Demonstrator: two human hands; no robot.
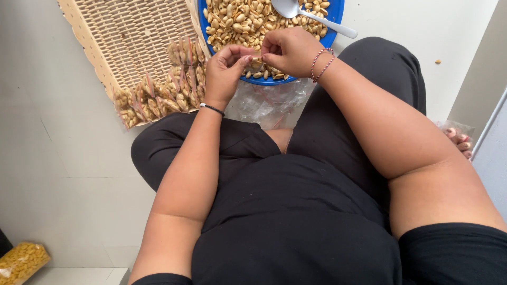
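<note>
Pale grey floor tiles (63, 158) fill the left side and upper right of the frame, and the person sits on them in black clothes, legs folded. One blue bowl (331, 24) of shelled peanuts sits at the top centre, with one metal spoon (309, 15) lying across the nuts. One woven cane tray (127, 31) lies at the upper left, and a heap of small filled peanut packets (163, 92), too many and too overlapped to count, rests on its lower edge. A loose pile of empty clear plastic bags (269, 103) lies just below the bowl. One larger bag of yellow snacks (21, 261) shows at the lower left corner.

Both hands meet at the bowl's near rim. The left hand (224, 71) and right hand (290, 50) each pinch, fingertips together, a small clear packet (255, 59) held between them; it is mostly hidden, so its contents cannot be told. A single stray peanut (438, 62) lies on the floor at the right.
</note>
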